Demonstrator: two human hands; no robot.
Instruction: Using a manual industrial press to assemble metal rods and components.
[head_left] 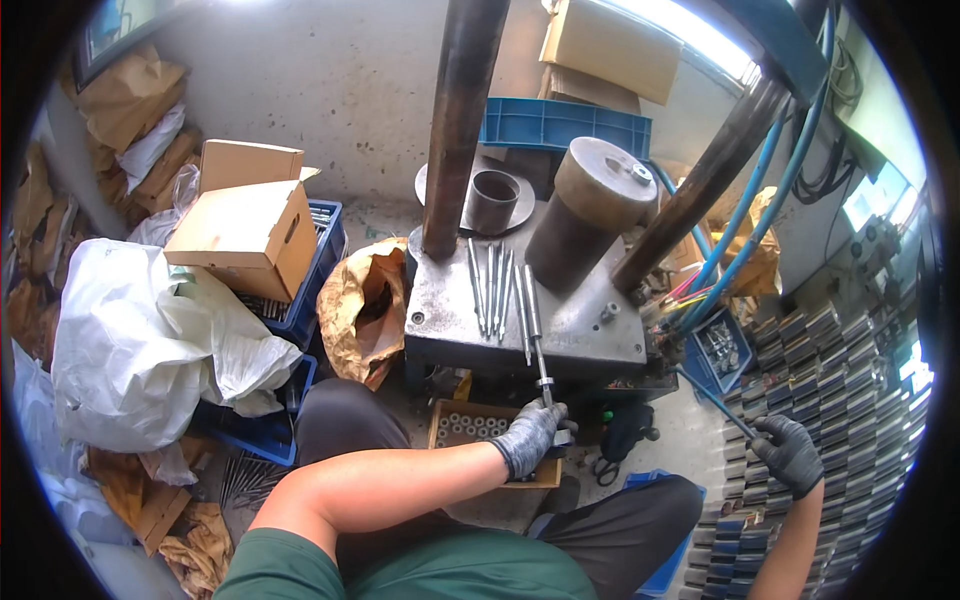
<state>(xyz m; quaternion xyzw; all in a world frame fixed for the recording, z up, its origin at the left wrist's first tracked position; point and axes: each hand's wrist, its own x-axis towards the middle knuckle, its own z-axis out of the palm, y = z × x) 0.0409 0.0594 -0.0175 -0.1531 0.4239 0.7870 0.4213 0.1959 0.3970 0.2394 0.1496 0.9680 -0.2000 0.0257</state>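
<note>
My left hand, in a grey work glove, is closed around the lower end of a slim steel rod with a collar near my fingers. The rod's thicker upper part lies over the front of a metal machine plate. Beside it on the plate lie several loose steel rods. Off to the right, my right hand, in a dark glove, grips one end of a thin dark-blue rod that slants up and left. Its far tip is near the plate's right side.
A thick steel cylinder and two posts rise from the plate. Below sits a box of small rings. Stacked metal tubes fill the right. Leftward are a paper sack, an open cardboard box and white plastic bags. Blue hoses hang at right.
</note>
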